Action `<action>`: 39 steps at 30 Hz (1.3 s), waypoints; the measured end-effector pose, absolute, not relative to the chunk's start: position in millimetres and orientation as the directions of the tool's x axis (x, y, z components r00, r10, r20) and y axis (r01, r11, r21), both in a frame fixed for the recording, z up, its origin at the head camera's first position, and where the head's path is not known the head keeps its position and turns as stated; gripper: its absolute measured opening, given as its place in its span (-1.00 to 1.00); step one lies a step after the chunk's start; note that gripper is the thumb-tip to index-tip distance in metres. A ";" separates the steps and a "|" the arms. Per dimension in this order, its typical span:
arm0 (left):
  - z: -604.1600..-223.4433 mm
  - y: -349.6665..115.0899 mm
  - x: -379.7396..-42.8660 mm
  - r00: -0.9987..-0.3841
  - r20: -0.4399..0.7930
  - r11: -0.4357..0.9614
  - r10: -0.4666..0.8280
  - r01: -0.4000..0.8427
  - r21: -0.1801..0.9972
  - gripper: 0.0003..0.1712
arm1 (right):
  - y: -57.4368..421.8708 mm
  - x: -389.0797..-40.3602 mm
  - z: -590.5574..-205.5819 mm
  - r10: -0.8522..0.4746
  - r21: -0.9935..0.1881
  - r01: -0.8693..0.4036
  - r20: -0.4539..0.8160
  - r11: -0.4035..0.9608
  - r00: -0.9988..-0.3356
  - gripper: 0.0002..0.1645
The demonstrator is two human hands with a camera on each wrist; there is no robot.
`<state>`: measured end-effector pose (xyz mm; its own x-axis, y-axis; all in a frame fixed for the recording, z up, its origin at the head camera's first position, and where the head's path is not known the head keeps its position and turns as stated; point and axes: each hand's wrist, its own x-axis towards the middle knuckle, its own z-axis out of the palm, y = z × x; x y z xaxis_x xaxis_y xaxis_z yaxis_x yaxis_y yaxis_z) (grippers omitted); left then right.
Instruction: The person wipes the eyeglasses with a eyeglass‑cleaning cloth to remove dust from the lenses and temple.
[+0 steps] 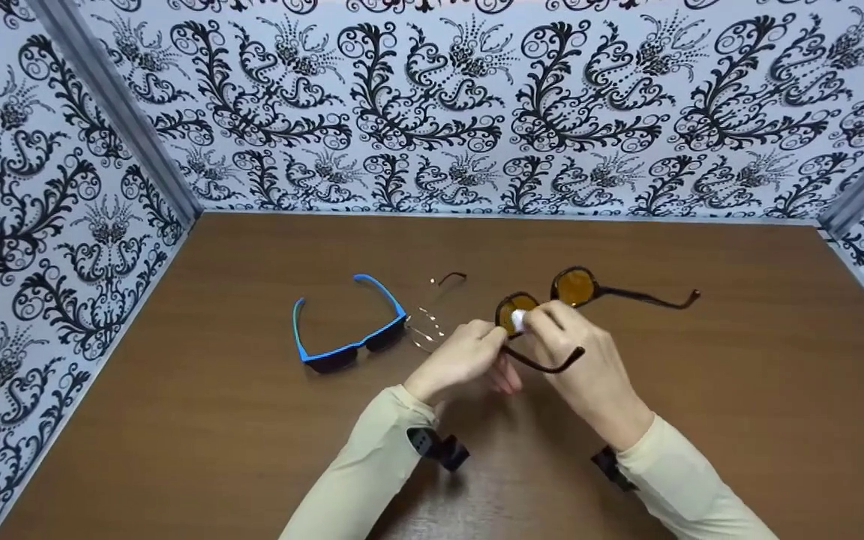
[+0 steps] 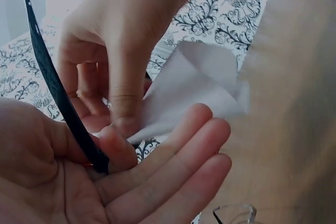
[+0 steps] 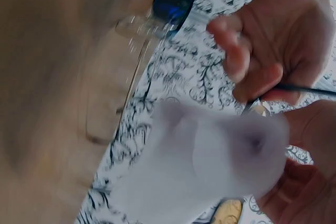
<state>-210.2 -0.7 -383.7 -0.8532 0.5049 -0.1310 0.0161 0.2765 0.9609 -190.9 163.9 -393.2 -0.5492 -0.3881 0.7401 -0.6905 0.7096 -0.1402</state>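
Dark-framed sunglasses with amber lenses [image 1: 576, 287] are held up in front of the body, their far temple pointing right. My left hand [image 1: 466, 352] pinches the frame beside the near hinge. In the left wrist view the black temple [image 2: 50, 72] rises between that hand's thumb and forefinger, while its other fingers extend loosely. My right hand [image 1: 589, 367] pinches a pale cloth [image 1: 518, 321] against the near amber lens. The cloth [image 2: 202, 85] hangs down loosely in the left wrist view and covers much of the lenses in the right wrist view.
On the brown table [image 1: 214, 450], blue-framed sunglasses with dark lenses [image 1: 334, 362] lie to the left with temples unfolded. Thin wire-rimmed glasses [image 1: 453, 277] sit between them and my left hand. Patterned white walls [image 1: 477, 112] border the table at the back and sides.
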 end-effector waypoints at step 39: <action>-377.2 14.4 -207.5 -0.868 -0.160 0.248 0.471 -0.044 0.968 -0.61 | 162.1 -195.3 -387.2 -0.264 -0.126 -0.669 0.853 0.733 -0.451 -0.84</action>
<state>-207.5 14.4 -377.2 -0.8675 0.4710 -0.1599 -0.0436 0.2481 0.9677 -195.3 162.1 -387.2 -0.4508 -0.2643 0.8526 -0.6687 0.7327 -0.1264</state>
